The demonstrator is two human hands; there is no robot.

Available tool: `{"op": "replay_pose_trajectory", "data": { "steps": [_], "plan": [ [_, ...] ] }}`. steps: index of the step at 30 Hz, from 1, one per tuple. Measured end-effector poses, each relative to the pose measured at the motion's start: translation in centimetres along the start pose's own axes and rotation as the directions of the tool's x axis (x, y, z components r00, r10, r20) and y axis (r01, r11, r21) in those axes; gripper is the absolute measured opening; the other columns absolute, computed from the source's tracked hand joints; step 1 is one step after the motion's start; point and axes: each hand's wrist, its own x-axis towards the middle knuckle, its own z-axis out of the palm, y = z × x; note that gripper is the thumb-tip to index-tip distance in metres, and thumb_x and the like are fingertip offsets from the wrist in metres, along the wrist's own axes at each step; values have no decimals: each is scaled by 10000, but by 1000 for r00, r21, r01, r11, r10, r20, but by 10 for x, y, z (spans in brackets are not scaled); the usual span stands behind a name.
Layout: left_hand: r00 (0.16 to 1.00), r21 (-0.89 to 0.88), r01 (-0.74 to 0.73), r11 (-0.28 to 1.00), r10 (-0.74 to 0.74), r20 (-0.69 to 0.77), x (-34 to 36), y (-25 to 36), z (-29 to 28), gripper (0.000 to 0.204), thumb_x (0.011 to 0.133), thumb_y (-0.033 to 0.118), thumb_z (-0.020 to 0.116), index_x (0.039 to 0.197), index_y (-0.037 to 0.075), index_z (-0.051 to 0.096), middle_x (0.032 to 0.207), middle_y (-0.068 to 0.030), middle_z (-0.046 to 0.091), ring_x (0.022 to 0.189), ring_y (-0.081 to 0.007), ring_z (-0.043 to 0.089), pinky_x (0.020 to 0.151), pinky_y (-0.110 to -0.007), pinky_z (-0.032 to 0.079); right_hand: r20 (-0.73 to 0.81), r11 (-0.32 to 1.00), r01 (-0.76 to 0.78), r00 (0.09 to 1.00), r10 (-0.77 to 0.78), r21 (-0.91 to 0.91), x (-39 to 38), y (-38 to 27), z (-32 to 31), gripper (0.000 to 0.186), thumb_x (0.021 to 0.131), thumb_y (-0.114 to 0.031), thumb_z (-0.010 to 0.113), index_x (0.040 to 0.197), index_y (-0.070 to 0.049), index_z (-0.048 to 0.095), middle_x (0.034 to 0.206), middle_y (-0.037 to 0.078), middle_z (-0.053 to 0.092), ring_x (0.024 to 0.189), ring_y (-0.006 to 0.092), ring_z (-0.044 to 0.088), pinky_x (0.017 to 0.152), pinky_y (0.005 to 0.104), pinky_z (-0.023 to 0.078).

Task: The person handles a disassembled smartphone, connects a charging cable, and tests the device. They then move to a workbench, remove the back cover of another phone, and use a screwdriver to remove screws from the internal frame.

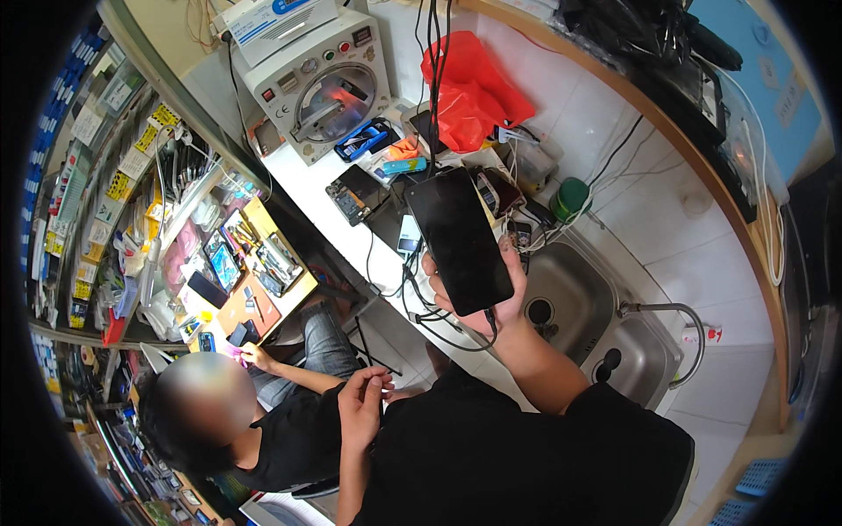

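Observation:
My right hand (pixel 502 311) holds up a black smartphone (pixel 458 241), screen dark, with a black cable (pixel 491 326) plugged into its lower end. The fingers wrap round both sides of the phone, over the edge of the white counter and near the sink. My left hand (pixel 364 403) is lower and further left, beside my dark top, with curled fingers pinched together; whatever they hold, if anything, is too small to make out. Several loose cables (pixel 421 298) hang around the phone, and an opened phone (pixel 349 203) lies on the counter behind it.
A seated co-worker (pixel 289 451) is at a cluttered wooden bench (pixel 272 317) on the left. A boxy machine (pixel 294 83) and a red plastic bag (pixel 465 88) are at the back. A steel double sink (pixel 570 298) with a tap (pixel 688 316) is to my right, below a curved wooden shelf (pixel 693 158).

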Motion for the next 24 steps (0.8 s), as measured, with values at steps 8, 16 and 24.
{"op": "replay_pose_trajectory", "data": {
  "steps": [8,16,24],
  "plan": [
    [997,-14,-51,999,50,-64,12,9,-15,235,1072,138,546,1204,-29,646,1025,-110,710,899,-153,688,780,-271,563,10,992,2,1000,-1,-129,-4,0,7,843,1009,-657,356,1511,19,398,1177,273,579,776,186,539,679,318,458],
    [1000,-39,1,999,-1,16,10,1,-6,216,1065,103,554,1214,-22,648,1043,-84,714,931,-134,669,822,-281,543,16,989,-25,1000,27,-148,-5,-1,6,873,982,-676,414,1474,45,421,1163,285,561,763,188,534,674,313,454],
    [1000,-19,-7,1000,7,-4,8,2,-15,221,1063,113,567,1222,-18,648,1038,-80,721,926,-127,667,826,-273,538,33,992,-30,999,35,-123,-3,0,7,877,975,-673,436,1462,57,423,1158,301,554,759,196,543,673,314,460]
  ]
}}
